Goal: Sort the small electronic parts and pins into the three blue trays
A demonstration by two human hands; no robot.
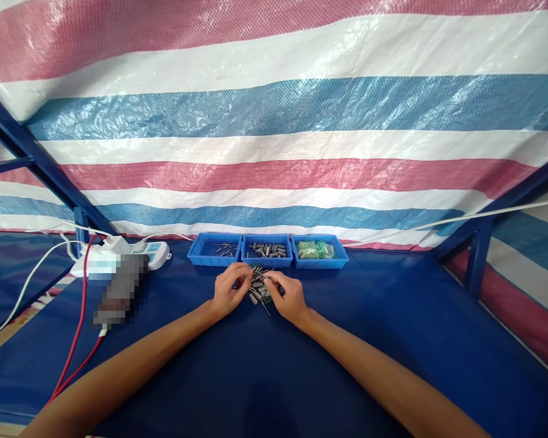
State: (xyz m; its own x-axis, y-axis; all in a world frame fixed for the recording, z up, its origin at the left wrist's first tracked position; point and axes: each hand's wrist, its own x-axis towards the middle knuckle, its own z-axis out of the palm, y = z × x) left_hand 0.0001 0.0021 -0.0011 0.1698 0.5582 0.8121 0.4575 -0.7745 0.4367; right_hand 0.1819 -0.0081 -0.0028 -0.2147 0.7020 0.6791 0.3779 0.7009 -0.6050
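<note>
A small pile of metal pins and short grey cylinders [254, 297], with some green bits among them, lies on the blue tabletop between my hands. My left hand [229, 292] is at the pile's left edge, its fingers curled and thumb and fingertips together; what they hold is too small to make out. From the right, my right hand [290, 297] reaches in with thumb and index finger pinched at the top of the pile. Thin pins show beside those fingertips, but I cannot tell which are gripped.
Behind the pile, three blue bins stand in a row: a left bin [214, 261] with a few thin pins, a middle bin [268, 263] with grey cylinders, a right bin [322, 264] with green-and-clear packets. At left are a white power strip [159, 255], a blurred-out object [121, 292] and red cable [83, 304].
</note>
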